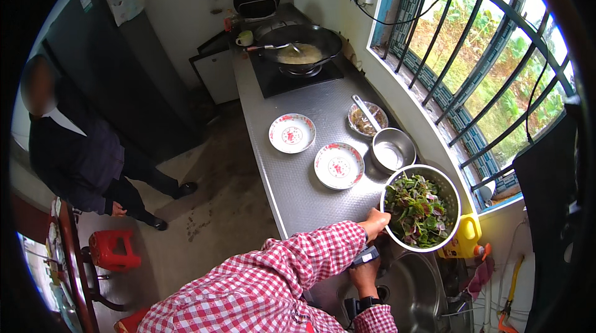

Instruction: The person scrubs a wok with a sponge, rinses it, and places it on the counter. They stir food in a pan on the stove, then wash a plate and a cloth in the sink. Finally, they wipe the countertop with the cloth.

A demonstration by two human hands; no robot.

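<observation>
My left hand (376, 224) grips the left rim of a white colander (458, 207) full of green and purple leafy vegetables (419, 212). Below it, my right hand (365, 277) is over the edge of the stainless steel sink (414, 286), its fingers partly hidden under my left sleeve and a dark device; what it holds, if anything, I cannot tell. Two white plates with red patterns (292, 133) (339, 166) lie on the metal counter. Beside the colander stands a steel saucepan (393, 150), its handle reaching over a bowl of brownish food (363, 121).
A wok (300, 53) with pale liquid and a ladle sits on the stove (298, 79). A yellow jug (465, 237) stands by the sink, below a barred window (475, 67). Another person (79, 146) stands left, near a red stool (111, 250) and a refrigerator (116, 72).
</observation>
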